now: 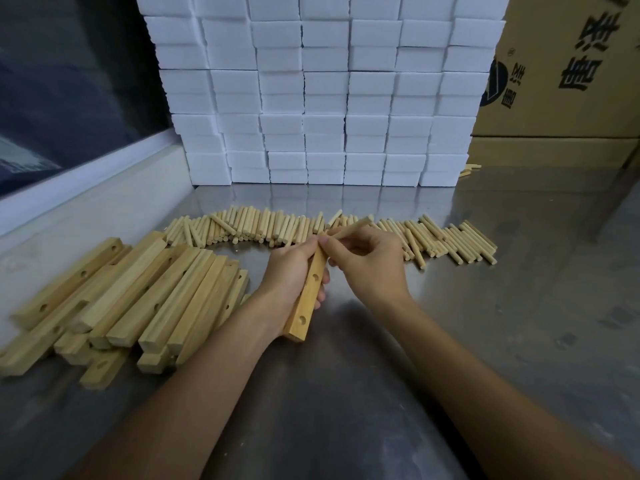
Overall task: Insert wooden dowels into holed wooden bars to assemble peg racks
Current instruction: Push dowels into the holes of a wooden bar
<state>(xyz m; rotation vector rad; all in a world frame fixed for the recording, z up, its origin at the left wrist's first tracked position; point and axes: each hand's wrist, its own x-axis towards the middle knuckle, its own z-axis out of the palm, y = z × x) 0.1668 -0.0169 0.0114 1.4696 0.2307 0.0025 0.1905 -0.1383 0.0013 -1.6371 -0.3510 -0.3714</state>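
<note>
My left hand (291, 271) grips a holed wooden bar (306, 306), tilted with its near end low over the metal table. Two of its holes show on the upper face. My right hand (370, 265) pinches a wooden dowel (349, 228) whose near end meets the far top end of the bar, by my left fingertips. Whether the dowel tip sits in a hole is hidden by my fingers. A long row of loose dowels (263, 225) lies across the table behind my hands. A pile of holed bars (138, 296) lies to the left.
A tall stack of white foam blocks (325, 98) stands behind the dowels. Cardboard boxes (568, 71) stand at the back right. A white ledge (86, 188) runs along the left side of the steel table (485, 323).
</note>
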